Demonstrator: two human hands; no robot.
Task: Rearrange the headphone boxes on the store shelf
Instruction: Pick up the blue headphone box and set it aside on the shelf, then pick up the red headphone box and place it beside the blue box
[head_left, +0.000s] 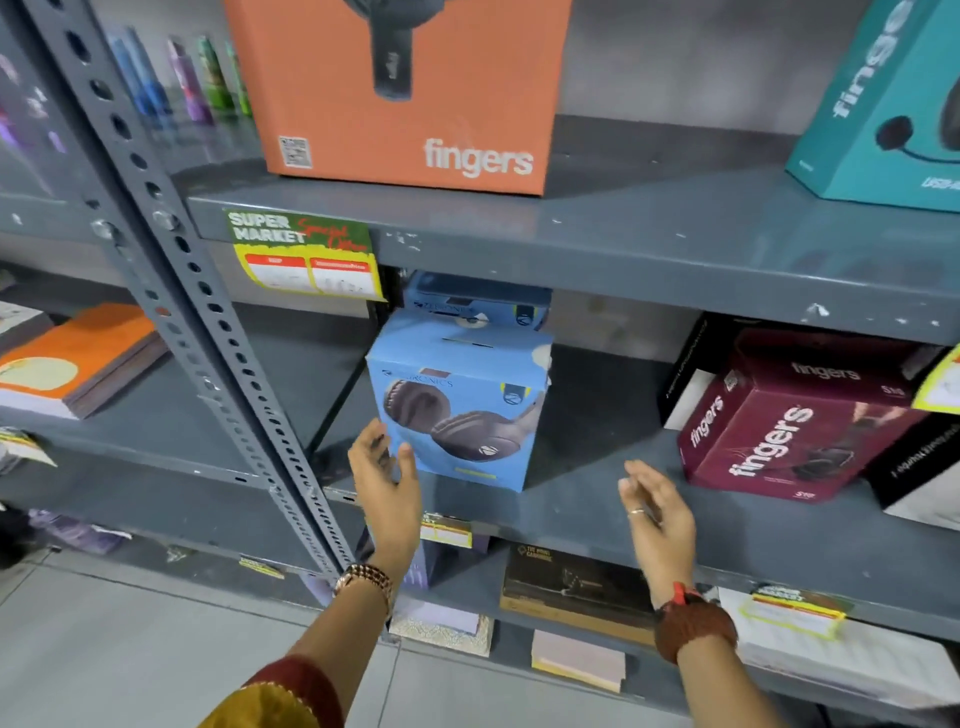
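A light blue headphone box (460, 400) stands upright on the middle grey shelf (597, 499), with a second blue box (478, 299) behind it. My left hand (387, 480) is open at the box's lower left corner, fingertips touching or nearly touching its edge. Further right, my right hand (657, 512) hovers open over the bare shelf, apart from the box. A maroon "fingers" box (779, 426) lies tilted at the right of the same shelf. Above, an orange "fingers" box (415, 104) and a teal box (883, 114) stand on the upper shelf.
A perforated grey upright (176, 291) rises left of the blue box. A yellow price tag (306, 260) hangs from the upper shelf edge. Black and white boxes (914, 483) flank the maroon one. Notebooks (78, 364) lie on the left bay; paper goods fill the lower shelf.
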